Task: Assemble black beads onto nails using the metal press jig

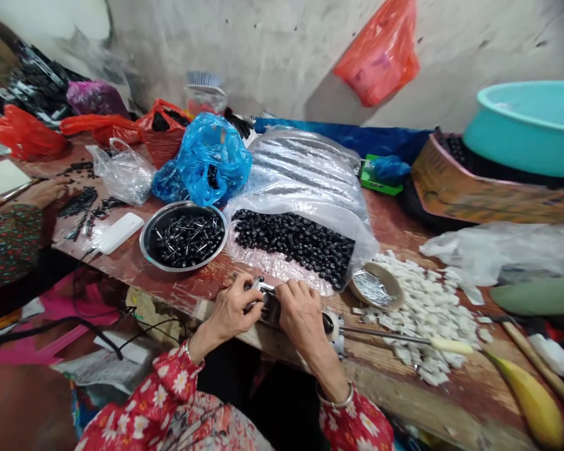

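Head view: a long reddish table (395, 225) carries a heap of white chips (423, 310), a clear plastic sheet (282, 266) under rows of small black cylinders (291, 241), and a steel bowl (183, 203) of similar cylinders with wire leads. At the table's near edge, the left hand (235, 310) and right hand (303, 319) close together around a small black-and-silver part (269, 307), too blurred to identify. A thin metal rod (385, 335) lies just beside the right hand. A co-worker's hand (47, 191) rests on the table at far left.
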Demonstrator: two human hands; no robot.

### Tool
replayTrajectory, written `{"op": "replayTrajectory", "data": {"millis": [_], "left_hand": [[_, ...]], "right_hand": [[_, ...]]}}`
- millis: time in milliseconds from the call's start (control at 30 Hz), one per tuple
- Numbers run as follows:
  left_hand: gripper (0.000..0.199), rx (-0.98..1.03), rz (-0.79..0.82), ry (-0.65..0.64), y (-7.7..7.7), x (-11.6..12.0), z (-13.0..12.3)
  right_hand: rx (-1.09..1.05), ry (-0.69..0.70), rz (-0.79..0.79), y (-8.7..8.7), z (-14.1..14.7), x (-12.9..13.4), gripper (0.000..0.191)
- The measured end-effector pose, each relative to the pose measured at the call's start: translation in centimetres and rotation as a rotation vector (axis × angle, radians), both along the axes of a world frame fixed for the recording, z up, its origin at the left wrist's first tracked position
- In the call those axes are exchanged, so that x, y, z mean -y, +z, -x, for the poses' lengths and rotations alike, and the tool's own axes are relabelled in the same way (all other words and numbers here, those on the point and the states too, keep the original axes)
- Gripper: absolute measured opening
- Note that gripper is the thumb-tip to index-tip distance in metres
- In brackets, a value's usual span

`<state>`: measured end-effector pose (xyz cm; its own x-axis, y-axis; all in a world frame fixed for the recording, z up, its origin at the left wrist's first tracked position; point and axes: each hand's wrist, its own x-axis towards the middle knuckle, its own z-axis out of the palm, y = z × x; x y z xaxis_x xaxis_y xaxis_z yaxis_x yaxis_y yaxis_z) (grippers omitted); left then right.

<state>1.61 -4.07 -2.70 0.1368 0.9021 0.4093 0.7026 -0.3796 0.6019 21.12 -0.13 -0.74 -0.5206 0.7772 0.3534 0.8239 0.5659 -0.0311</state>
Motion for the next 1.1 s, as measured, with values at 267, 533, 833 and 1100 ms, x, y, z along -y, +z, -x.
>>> {"op": "replayTrajectory", "data": {"millis": [267, 533, 833, 1100], "left_hand": [[0.013, 0.027, -0.041, -0.045, -0.4, -0.1, 0.8], [0.016, 0.023, -0.102, -0.063, -0.9, -0.3, 1.0], [0.017, 0.017, -0.118, -0.052, -1.0, -0.2, 1.0], [0.017, 0.036, -0.1, -0.072, -0.9, -0.2, 1.2]], "right_hand": [[-0.037, -0.034, 0.017, 1.1, -0.8, 2.0, 0.016], [-0.036, -0.052, 0.028, 0.6, -0.1, 3.6, 0.013], [-0.13, -0.06, 0.013, 0.9, -0.5, 3.6, 0.012], [-0.283, -0.14, -0.072, 1.3, -4.6, 4.5, 0.014]]}}
